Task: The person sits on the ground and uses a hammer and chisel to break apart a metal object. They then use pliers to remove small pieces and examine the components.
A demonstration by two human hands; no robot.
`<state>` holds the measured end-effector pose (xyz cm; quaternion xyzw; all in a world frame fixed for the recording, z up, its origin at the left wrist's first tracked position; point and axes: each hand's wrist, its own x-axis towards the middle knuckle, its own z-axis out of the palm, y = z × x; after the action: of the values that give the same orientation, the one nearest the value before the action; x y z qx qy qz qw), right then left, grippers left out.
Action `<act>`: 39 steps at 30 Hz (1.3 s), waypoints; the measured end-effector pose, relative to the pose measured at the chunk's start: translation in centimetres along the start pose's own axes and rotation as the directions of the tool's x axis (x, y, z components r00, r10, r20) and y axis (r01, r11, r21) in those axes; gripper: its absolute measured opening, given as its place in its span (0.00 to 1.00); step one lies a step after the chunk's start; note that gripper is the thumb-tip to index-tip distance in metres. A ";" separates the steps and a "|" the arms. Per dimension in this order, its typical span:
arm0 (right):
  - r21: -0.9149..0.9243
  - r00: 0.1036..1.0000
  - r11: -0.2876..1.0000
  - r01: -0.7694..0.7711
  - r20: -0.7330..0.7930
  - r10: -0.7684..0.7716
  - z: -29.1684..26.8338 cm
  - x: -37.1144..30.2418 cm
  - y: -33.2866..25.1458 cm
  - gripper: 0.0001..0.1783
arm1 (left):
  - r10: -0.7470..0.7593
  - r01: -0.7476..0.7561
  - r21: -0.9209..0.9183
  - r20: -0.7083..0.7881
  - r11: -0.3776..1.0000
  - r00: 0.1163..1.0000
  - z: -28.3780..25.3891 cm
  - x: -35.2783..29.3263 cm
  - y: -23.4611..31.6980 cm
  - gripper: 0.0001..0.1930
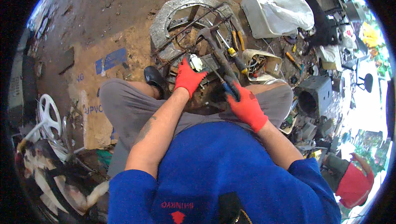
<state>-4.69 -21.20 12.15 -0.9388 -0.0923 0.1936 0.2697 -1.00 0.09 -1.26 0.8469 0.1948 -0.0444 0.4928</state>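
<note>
Two hands (190,78) (248,108); white part (195,62) between left thumb and fingers.

The left forearm (152,131) reached forward from the short blue sleeve (134,189), slanting inward, and the left wrist (182,94) was almost straight. The left hand (190,78), in a red glove, was the farther one from the body; its fingers gripped in front, and its thumb pointed to the right. The right forearm (284,147) slanted forward and to the left. The right hand (247,107), also gloved in red, was closed in a fist. Both hands were between the knees, near each other but not touching.
</note>
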 end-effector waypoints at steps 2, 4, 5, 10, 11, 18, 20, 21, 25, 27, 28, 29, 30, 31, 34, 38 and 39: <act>-0.120 0.994 0.989 0.087 -0.054 -0.094 1.3 -0.2 0.8 0.30 | 0.016 -0.013 -0.061 0.052 0.998 0.999 -0.4 -0.5 1.0 0.48; -0.211 0.979 0.963 0.165 -0.084 -0.186 1.8 -0.2 0.9 0.29 | -0.013 0.022 -0.171 0.053 0.985 0.999 -0.5 -0.9 1.3 0.45; -0.219 0.977 0.961 0.171 -0.091 -0.195 2.0 -0.3 0.7 0.28 | -0.027 0.039 -0.226 0.055 0.973 0.998 -0.7 -0.9 1.4 0.43; -0.245 0.967 0.946 0.214 -0.087 -0.241 2.3 0.5 0.7 0.27 | -0.053 0.059 0.045 -0.125 0.997 0.991 0.4 -1.1 1.7 0.40; -0.259 0.962 0.939 0.225 -0.093 -0.257 2.4 0.6 0.7 0.27 | -0.055 0.071 0.098 -0.161 0.993 0.985 0.6 -1.3 2.3 0.40; -0.335 0.977 0.924 0.186 -0.034 -0.209 2.9 0.6 -0.7 0.27 | -0.058 0.081 0.132 -0.169 0.988 0.984 1.0 -1.1 1.8 0.36; -0.342 0.982 0.925 0.168 -0.025 -0.188 3.1 0.4 -1.1 0.27 | -0.078 0.093 0.092 -0.150 0.991 0.986 1.1 -0.9 2.0 0.36; -0.343 0.982 0.924 0.166 -0.024 -0.186 3.2 0.4 -1.2 0.27 | -0.061 0.090 0.139 -0.201 0.986 0.978 1.4 -0.9 2.0 0.36; -0.316 0.984 0.937 0.150 -0.040 -0.172 3.4 1.0 -1.5 0.28 | -0.034 0.068 0.227 -0.152 0.972 0.988 1.1 -0.2 1.9 0.39; -0.266 0.984 0.957 0.117 -0.102 -0.148 4.0 1.4 -1.2 0.27 | -0.034 0.069 0.247 -0.142 0.966 0.989 1.3 0.1 2.4 0.39; -0.239 0.982 0.966 0.101 -0.135 -0.136 4.3 1.6 -1.0 0.27 | -0.033 0.068 0.259 -0.137 0.964 0.990 1.3 0.2 2.6 0.39; -0.167 0.980 0.982 0.089 -0.160 -0.116 4.5 1.7 -0.7 0.27 | -0.037 0.069 0.246 -0.133 0.967 0.990 1.2 0.2 2.8 0.39; -0.094 0.978 0.992 0.081 -0.182 -0.097 4.5 1.8 -0.7 0.27 | -0.028 0.064 0.257 -0.143 0.964 0.989 1.2 0.2 2.7 0.39; -0.020 0.976 0.997 0.073 -0.203 -0.076 4.4 1.9 -0.6 0.27 | -0.018 0.059 0.268 -0.153 0.962 0.988 1.2 0.1 2.6 0.38; -0.250 0.986 0.961 0.115 -0.090 -0.142 3.0 2.6 -1.2 0.27 | -0.010 0.056 0.294 -0.155 0.954 0.988 1.1 0.0 2.7 0.39; -0.100 0.994 0.995 0.024 -0.105 -0.034 3.9 2.8 -0.8 0.28 | -0.016 0.056 0.294 -0.136 0.954 0.991 1.1 0.2 2.8 0.38; 0.001 0.987 1.000 -0.019 -0.160 0.019 4.3 3.0 -0.7 0.28 | -0.007 0.049 0.304 -0.140 0.951 0.990 1.2 0.2 2.7 0.38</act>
<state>-3.80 -17.76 8.30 -0.9521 -0.0616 0.1202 0.2743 0.29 -2.04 0.33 0.9112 0.2310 -0.0226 0.3403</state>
